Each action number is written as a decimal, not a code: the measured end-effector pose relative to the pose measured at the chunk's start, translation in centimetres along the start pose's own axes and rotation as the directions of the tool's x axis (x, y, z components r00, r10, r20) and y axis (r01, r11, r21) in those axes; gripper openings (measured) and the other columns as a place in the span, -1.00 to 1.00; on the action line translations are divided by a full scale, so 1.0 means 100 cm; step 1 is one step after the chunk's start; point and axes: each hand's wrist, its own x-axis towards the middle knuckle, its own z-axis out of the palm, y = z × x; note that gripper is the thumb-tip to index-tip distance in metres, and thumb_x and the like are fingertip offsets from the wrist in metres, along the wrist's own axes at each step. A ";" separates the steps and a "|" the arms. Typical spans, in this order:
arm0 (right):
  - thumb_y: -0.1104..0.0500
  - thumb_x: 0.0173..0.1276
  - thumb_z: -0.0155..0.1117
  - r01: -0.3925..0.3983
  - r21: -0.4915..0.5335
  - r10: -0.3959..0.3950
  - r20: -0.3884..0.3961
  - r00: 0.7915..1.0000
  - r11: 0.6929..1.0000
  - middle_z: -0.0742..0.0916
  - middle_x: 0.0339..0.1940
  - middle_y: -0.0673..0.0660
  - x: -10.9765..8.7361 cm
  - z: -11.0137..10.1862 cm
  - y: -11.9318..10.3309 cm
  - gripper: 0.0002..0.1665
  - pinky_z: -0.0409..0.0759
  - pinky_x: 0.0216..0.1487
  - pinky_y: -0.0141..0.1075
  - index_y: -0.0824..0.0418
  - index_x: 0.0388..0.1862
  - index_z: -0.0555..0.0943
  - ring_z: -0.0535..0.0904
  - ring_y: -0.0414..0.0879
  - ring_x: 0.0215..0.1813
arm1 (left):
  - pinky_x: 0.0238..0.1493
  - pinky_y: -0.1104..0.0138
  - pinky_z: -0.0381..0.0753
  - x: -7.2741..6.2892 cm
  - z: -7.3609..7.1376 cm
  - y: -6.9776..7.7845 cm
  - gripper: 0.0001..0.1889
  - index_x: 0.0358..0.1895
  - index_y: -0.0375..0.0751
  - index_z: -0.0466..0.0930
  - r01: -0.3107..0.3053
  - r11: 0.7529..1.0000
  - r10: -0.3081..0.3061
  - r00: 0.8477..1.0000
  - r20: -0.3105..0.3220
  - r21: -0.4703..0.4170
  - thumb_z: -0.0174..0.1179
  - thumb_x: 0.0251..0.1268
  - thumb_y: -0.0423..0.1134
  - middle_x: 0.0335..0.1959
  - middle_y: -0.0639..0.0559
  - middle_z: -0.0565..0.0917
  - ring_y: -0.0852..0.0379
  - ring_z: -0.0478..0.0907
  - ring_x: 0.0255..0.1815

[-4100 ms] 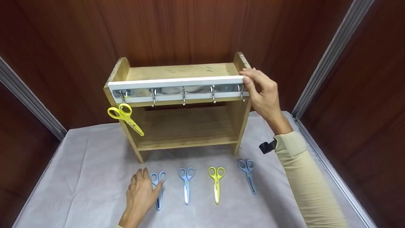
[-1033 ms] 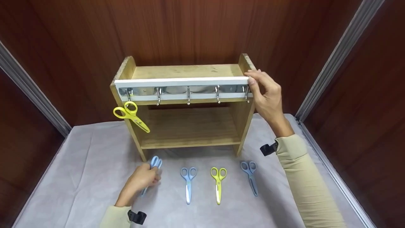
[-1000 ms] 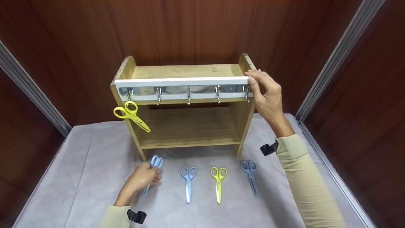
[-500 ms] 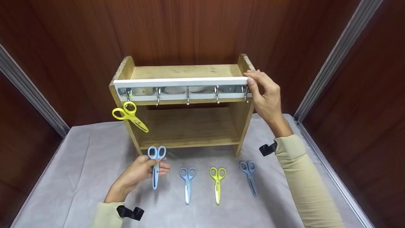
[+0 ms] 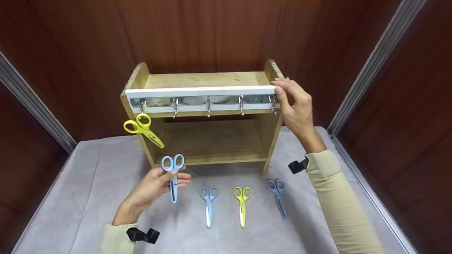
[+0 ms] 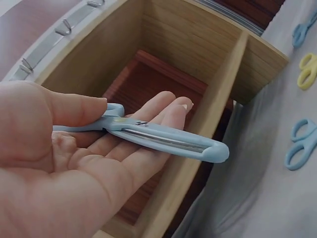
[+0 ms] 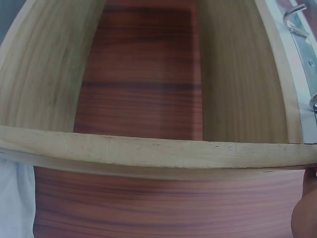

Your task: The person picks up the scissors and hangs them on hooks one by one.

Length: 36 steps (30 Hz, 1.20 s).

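Blue scissors [image 5: 173, 192] are pinched under the thumb of my left hand [image 5: 150, 185], loops up and tip down, in front of the wooden shelf [image 5: 212, 160]. In the left wrist view, the scissors [image 6: 173, 141] lie across the fingers, their blades in a blue cover. My right hand [image 5: 296, 111] holds the right end of the white hook rail [image 5: 201, 91], thumb in front and fingers over the top. Yellow scissors [image 5: 146, 130] hang by one loop from the leftmost hook. Only a sliver of the right hand [image 7: 304, 215] shows in the right wrist view.
On the grey cloth [image 5: 95, 197] before the shelf lie blue scissors [image 5: 209, 206], yellow scissors [image 5: 242, 206] and darker-looking blue scissors [image 5: 279, 199] at the right. Several metal hooks [image 5: 208, 106] line the rail. Red-brown panels [image 5: 212, 35] stand behind and at both sides.
My left hand has picked up the leftmost blue scissors from the cloth, turned palm up and raised them toward the shelf. The right hand has stayed at the rail's end.
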 end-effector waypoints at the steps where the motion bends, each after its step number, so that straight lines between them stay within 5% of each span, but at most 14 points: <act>1: 0.41 0.53 0.21 0.001 0.001 -0.001 0.001 1.000 1.000 0.81 0.02 0.36 0.000 0.000 0.000 -0.78 0.45 0.62 -0.23 0.47 0.00 0.75 0.71 0.19 0.21 | 0.37 0.16 0.68 0.000 -0.001 0.002 -0.49 0.48 -0.68 0.20 -0.010 1.000 0.010 1.000 0.003 -0.002 -0.10 0.71 -0.32 0.24 -0.42 0.69 0.06 0.76 0.19; 12: 0.42 0.52 0.21 0.014 0.005 -0.014 -0.001 1.000 1.000 0.81 0.01 0.37 -0.002 0.001 0.004 -0.78 0.44 0.62 -0.21 0.46 0.00 0.75 0.71 0.22 0.21 | 0.38 0.20 0.67 -0.001 -0.003 0.024 -0.44 0.52 -0.72 0.10 -0.088 0.995 0.090 0.995 0.038 -0.053 -0.13 0.73 -0.31 0.23 -0.30 0.72 0.09 0.76 0.19; 17: 0.41 0.52 0.21 0.011 0.000 -0.011 0.003 1.000 1.000 0.81 0.02 0.36 -0.002 0.002 0.004 -0.78 0.44 0.63 -0.22 0.45 0.00 0.75 0.71 0.19 0.22 | 0.37 0.21 0.68 0.000 -0.002 0.033 -0.46 0.53 -0.66 0.15 -0.091 0.995 0.092 0.995 0.033 -0.029 -0.13 0.73 -0.29 0.28 -0.38 0.67 0.06 0.76 0.20; 36: 0.42 0.52 0.21 0.015 0.003 -0.015 0.002 1.000 1.000 0.81 0.02 0.37 -0.001 0.000 0.001 -0.78 0.45 0.63 -0.14 0.47 0.00 0.75 0.71 0.21 0.22 | 0.35 0.18 0.70 0.003 0.001 0.082 -0.54 0.44 -0.53 0.35 -0.193 0.981 0.193 0.980 0.044 0.002 -0.08 0.73 -0.25 0.01 -0.04 0.83 0.07 0.77 0.18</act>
